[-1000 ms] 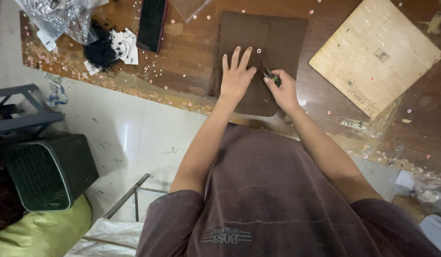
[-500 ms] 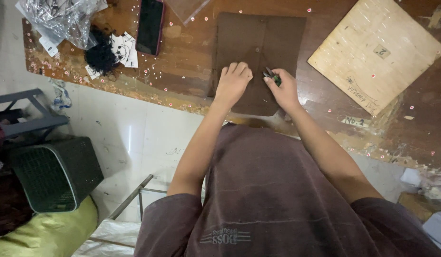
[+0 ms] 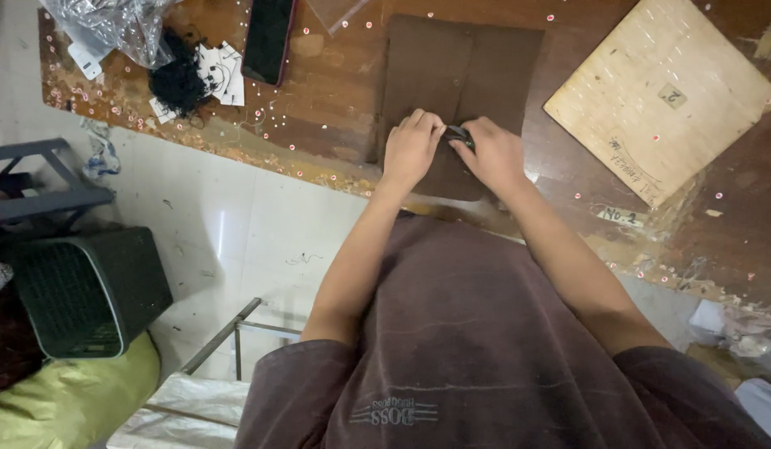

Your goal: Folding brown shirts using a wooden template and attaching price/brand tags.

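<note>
While both hands meet at near edge of folded brown fabric [image 3: 460, 75] on worktop [image 3: 336, 91], small dark tool [image 3: 459, 133] sits between them. Left hand [image 3: 412, 148] curled, fingers pressing cloth beside tool. Right hand [image 3: 495, 154] closed around tool. Judgement: fabric soft, light, limp, likely shifts; pin flat near edge. Tool small, rigid; pinch by body.
</note>
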